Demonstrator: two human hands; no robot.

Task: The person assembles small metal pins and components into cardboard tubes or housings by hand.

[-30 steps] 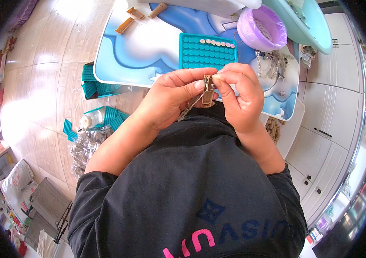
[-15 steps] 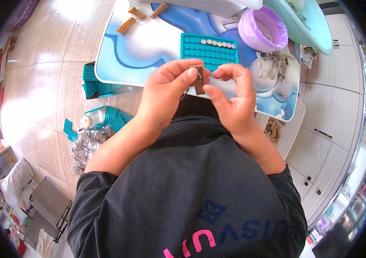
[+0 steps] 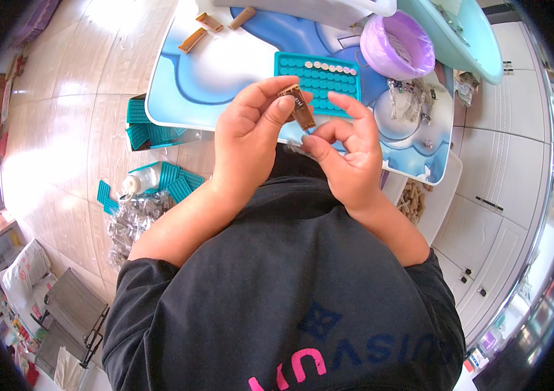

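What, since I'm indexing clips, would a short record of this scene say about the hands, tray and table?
Left hand: holds brown casing
Right hand: near the casing's lower end; grip unclear
Teal tray: on the table, pale discs along its far row
Table: blue and white; three brown pieces at far left
Purple basin: right of the tray

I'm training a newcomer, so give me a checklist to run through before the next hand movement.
1. Brown case held by the left hand: ok.
2. Small metal parts seated properly inside it: cannot tell, too small.
3. Right hand pinching something firmly: cannot tell.
4. Teal tray filled with pale discs: not ok, only part of one row.
5. Other brown pieces lying on the table: ok.
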